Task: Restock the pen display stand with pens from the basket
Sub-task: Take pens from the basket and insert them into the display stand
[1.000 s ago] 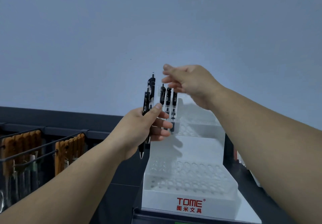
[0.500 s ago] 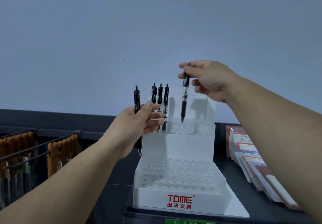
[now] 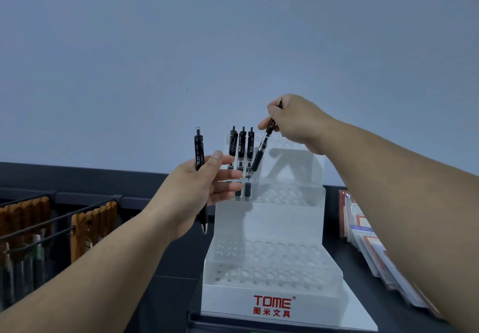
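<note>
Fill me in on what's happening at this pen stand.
A person is restocking a white tiered display stand. The right hand pinches a black pen, tilted with its tip down at the top tier, just right of three pens standing there. The left hand holds a second black pen upright, off to the left. The rest of the stand's holes are unfilled.

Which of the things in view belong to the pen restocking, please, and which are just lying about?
Job: display stand; three pens standing in its top tier; tilted pen in right hand; upright pen in left hand.
Lying about: orange-carded items on hooks; booklets at right.
</note>
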